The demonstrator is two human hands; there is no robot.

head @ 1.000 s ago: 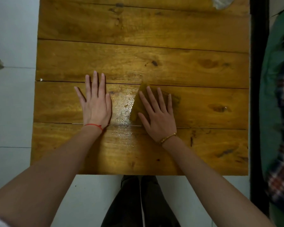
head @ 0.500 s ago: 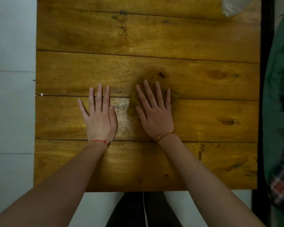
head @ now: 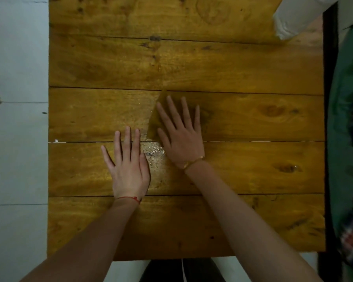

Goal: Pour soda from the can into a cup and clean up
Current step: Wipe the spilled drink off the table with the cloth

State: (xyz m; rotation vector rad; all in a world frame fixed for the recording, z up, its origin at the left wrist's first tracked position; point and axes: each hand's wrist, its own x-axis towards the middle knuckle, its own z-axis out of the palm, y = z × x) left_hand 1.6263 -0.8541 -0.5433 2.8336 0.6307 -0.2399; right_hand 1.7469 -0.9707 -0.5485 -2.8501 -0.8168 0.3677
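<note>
Right hand (head: 179,135): fingers spread, pressing flat on the cloth (head: 157,119).
Left hand (head: 128,165): flat on the desk (head: 253,180).
Advice: sweep cloth firmly over the wet patch (head: 154,152).

I see a tabletop (head: 232,64) of varnished wooden planks, knotty, with a soft sheen. A wet patch (head: 154,152) glistens between the hands. Under my right hand (head: 179,137) lies a matt, soaked-looking cloth (head: 154,123), its colour close to the wood's.
</note>
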